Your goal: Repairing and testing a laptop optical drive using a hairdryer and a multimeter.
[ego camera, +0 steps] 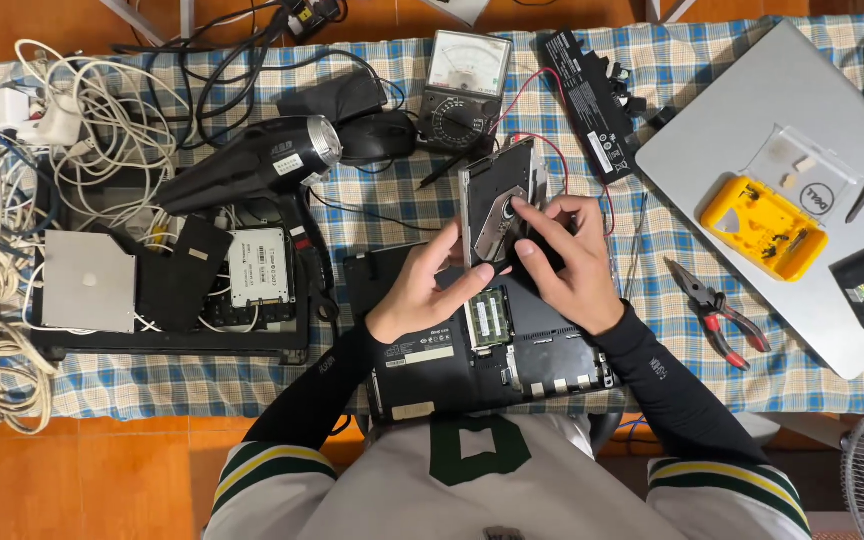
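Note:
A slim silver optical drive (493, 200) is tilted up on its edge above an opened black laptop base (492, 355). My left hand (422, 290) grips the drive's lower left edge. From the right, my right hand (564, 255) holds the drive, with fingertips pressing on its inner metal face. A green memory module (487, 315) shows in the laptop base just under the hands.
On the checked cloth lie a black hair dryer (262, 160), an analog multimeter (464, 90), a black battery pack (587, 100), red-handled pliers (717, 312), a silver closed laptop (802, 200) bearing a yellow case (762, 228), and white cables (12, 240) at the left.

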